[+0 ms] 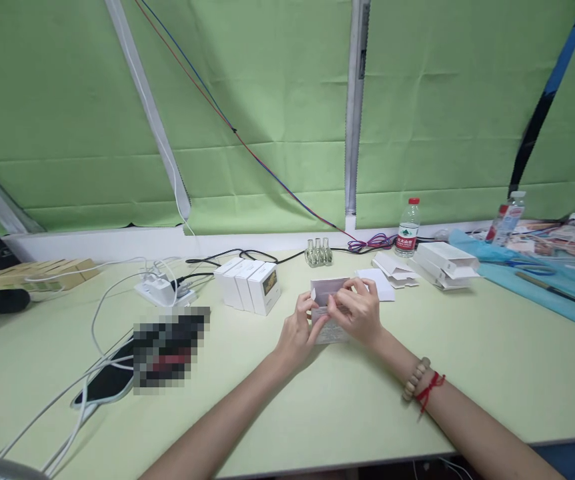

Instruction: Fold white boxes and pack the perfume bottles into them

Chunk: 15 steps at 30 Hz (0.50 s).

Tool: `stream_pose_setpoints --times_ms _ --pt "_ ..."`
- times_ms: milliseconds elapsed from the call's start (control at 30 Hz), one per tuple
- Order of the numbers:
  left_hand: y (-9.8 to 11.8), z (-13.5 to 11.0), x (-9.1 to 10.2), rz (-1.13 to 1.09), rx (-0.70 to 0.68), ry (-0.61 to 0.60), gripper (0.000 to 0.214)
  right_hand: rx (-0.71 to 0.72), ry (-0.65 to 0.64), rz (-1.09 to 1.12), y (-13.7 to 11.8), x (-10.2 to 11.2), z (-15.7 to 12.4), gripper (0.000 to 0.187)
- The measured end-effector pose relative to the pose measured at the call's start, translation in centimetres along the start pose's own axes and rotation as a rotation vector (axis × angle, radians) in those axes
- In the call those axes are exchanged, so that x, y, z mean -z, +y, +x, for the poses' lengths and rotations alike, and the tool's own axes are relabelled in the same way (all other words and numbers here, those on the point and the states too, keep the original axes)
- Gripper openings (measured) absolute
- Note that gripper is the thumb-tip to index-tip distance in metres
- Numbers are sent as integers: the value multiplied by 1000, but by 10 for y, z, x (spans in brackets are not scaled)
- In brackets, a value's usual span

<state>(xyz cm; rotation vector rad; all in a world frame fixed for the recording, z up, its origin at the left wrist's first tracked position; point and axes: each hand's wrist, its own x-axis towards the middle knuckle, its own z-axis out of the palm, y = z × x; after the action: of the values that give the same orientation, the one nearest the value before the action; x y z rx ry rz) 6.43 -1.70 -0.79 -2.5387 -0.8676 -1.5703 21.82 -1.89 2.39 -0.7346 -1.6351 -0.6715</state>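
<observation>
Nearest to me is the front edge of the pale green table (407, 440), over which two bare forearms reach in from five and seven o'clock; the right wrist wears a beaded bracelet (416, 380) and a red cord (431, 387). In the middle of the table, which I take as the centre of the clock, is the small carton (335, 335), open at its upper side. The left hand (297, 327) grips its left side between thumb and fingers, while the right hand (360, 307), with bent fingers, pinches its upper edge. Between eight and nine o'clock lies a flat dark device (105, 383), crossed by white cables (87, 393), and somewhat farther, toward ten, a white power strip (165, 291). Three white boxes (247, 287) stand side by side at ten o'clock. At two o'clock there are white cartons (447, 263), and between two and three a blue sheet (542, 293) covers the surface. Small glass bottles (319, 255) stand together at twelve, and a red-capped water bottle (407, 230) at one. Behind everything hangs a green curtain (277, 87), divided by grey posts (355, 120), with red and blue wires (267, 167) running slantwise before it.
</observation>
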Motion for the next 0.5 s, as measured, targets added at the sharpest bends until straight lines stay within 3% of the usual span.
stream_pose_setpoints --times_ms 333,500 --pt "-7 -1 -1 15 24 -32 23 -73 -14 -34 2 2 3 16" --pt "0 2 5 109 58 -124 25 -123 -74 -8 3 1 -1 9"
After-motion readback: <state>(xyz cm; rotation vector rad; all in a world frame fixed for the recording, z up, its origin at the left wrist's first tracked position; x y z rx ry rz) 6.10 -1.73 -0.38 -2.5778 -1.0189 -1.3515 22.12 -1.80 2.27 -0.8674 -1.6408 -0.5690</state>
